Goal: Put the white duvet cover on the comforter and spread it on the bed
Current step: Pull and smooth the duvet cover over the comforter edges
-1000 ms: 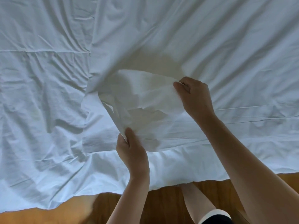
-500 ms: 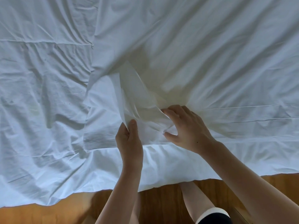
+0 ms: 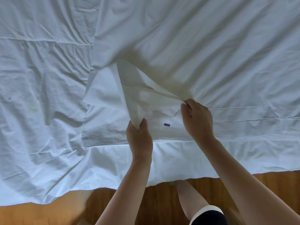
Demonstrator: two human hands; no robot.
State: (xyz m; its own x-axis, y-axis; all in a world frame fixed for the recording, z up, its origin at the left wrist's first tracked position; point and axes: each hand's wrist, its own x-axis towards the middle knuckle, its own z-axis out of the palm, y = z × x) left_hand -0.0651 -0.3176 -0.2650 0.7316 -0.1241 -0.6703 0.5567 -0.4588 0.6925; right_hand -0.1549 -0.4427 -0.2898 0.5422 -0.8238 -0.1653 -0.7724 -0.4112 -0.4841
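My left hand (image 3: 139, 140) and right hand (image 3: 197, 120) each pinch the wrinkled white duvet cover (image 3: 194, 54), lifting a soft triangular fold between them.

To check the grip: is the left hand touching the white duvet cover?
Touching. The head view shows the left hand pinching a raised fold of the white duvet cover.

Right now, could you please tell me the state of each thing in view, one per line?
Duvet cover: spread wrinkled over the bed, one corner lifted and folded back.
Left hand: shut on the cover's folded corner.
Right hand: pinching the cover's fabric beside the fold.
Blue tag: exposed, lying flat between the hands.
Floor: wooden, the cover's edge hanging over it.
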